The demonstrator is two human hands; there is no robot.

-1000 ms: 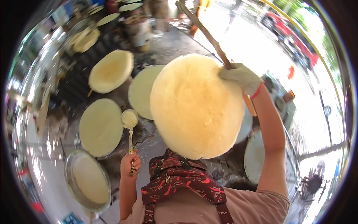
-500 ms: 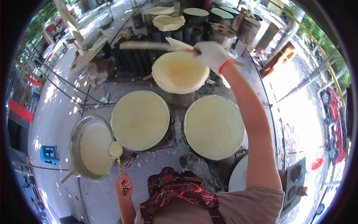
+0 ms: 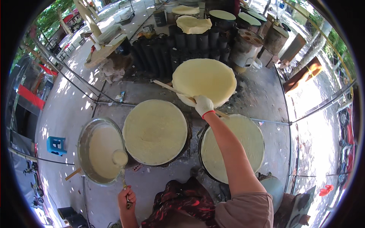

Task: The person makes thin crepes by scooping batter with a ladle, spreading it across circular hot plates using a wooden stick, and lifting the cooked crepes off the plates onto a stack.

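Across the near-left edge of the stack of pale rounds (image 3: 207, 78) slants a wooden stick (image 3: 167, 87), its long axis running from a far-left tip to a near-right end over the far edge of the right pale sheet (image 3: 251, 138). The right hand (image 3: 203, 105), in a white glove, is closed around the stick near its middle; the stack's broad face lies just beyond that hand, which is much the nearer of the two – whether the stick touches the rounds, I cannot tell. The left hand (image 3: 127, 198), bare and clenched on the handle of a ladle (image 3: 119, 157), is well apart, off the near-right rim of a metal basin (image 3: 82, 140). From that fist the handle points away from the person, and the ladle's pale bowl sits at the basin's right rim.

Counted: one stick, one ladle, one stack, one basin with pale batter (image 3: 104, 144) inside; two sheets, the right one and a left pale sheet (image 3: 156, 131) beside the basin's right rim; one bluish disc (image 3: 273, 190) by the right sheet's near edge; one blue stool (image 3: 57, 146) beyond the basin's left rim; five smaller pale tops (image 3: 194, 24) at the paving's far end – and black cylinders (image 3: 161, 55), too crowded to count
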